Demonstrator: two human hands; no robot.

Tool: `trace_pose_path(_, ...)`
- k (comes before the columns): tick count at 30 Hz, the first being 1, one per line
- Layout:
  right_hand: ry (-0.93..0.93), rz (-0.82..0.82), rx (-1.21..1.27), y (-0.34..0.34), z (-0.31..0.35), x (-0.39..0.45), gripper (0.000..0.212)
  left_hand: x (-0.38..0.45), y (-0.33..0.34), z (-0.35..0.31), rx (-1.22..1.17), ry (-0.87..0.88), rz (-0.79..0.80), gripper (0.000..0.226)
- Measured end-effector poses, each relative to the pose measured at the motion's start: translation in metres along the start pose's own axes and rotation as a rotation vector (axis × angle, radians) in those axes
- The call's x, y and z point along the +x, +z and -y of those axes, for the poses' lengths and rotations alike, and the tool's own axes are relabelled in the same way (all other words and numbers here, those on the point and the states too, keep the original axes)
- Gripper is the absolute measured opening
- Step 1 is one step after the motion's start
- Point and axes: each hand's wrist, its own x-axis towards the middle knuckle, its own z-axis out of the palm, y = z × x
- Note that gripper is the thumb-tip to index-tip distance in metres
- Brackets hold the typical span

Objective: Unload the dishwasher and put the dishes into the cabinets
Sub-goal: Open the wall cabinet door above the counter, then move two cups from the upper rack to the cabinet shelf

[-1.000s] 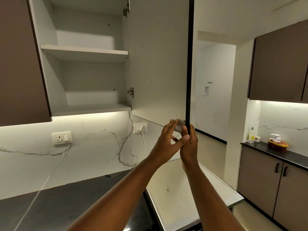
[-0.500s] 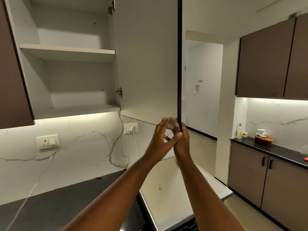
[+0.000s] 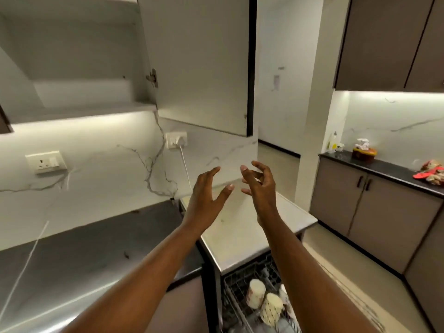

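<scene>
My left hand (image 3: 206, 193) and my right hand (image 3: 260, 186) hover side by side in mid-air, fingers spread, holding nothing. Above them hangs the open white door (image 3: 199, 68) of the wall cabinet (image 3: 81, 111), whose lower shelf is bare. At the bottom of the view the dishwasher's wire rack (image 3: 234, 284) is pulled out under a white top (image 3: 240, 229). It holds two upturned pale cups (image 3: 255, 293), (image 3: 271, 308) and more dishes partly hidden by my right forearm.
A dark counter (image 3: 84, 248) runs along the marble backsplash at left, with two wall sockets (image 3: 46, 161), (image 3: 176, 139) and a white cable. Across the aisle stand brown base cabinets (image 3: 374, 212) under a black counter (image 3: 384, 165) with a bottle, a box and colourful items.
Both hands have let go of the cabinet door's lower corner and dropped below it, fingers now spread. The view has tilted down, bringing the dishwasher rack into sight.
</scene>
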Motion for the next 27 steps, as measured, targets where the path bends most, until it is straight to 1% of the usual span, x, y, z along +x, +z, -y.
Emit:
trace_pose_path(2,0.075,-0.004,-0.054,-0.011,-0.025,-0.02,0.046,-0.022,0.006,0.019,0.025,-0.068,0.078,0.062)
trace_pose_path(5,0.171,-0.003,-0.154,-0.026,-0.056,-0.048,0.038,-0.049,0.016,0.043,0.053,-0.114,0.182,0.061)
trace_pose_path(11,0.331,-0.009,-0.379,-0.057,-0.108,-0.109,0.034,-0.106,0.038,0.085,0.058,-0.209,0.391,0.061)
trace_pose_path(14,0.421,-0.03,-0.471,-0.075,-0.134,-0.147,0.029,-0.138,0.055,0.106,0.032,-0.275,0.544,0.059)
trace_pose_path(17,0.505,-0.046,-0.568,-0.098,-0.155,-0.191,0.031,-0.174,0.069,0.123,0.061,-0.317,0.662,0.057)
trace_pose_path(21,0.558,-0.058,-0.714,-0.129,-0.166,-0.238,0.033,-0.214,0.085,0.129,0.087,-0.353,0.812,0.061)
trace_pose_path(27,0.638,-0.011,-0.883,-0.187,-0.18,-0.269,0.04,-0.221,0.129,0.135,0.192,-0.307,0.938,0.062)
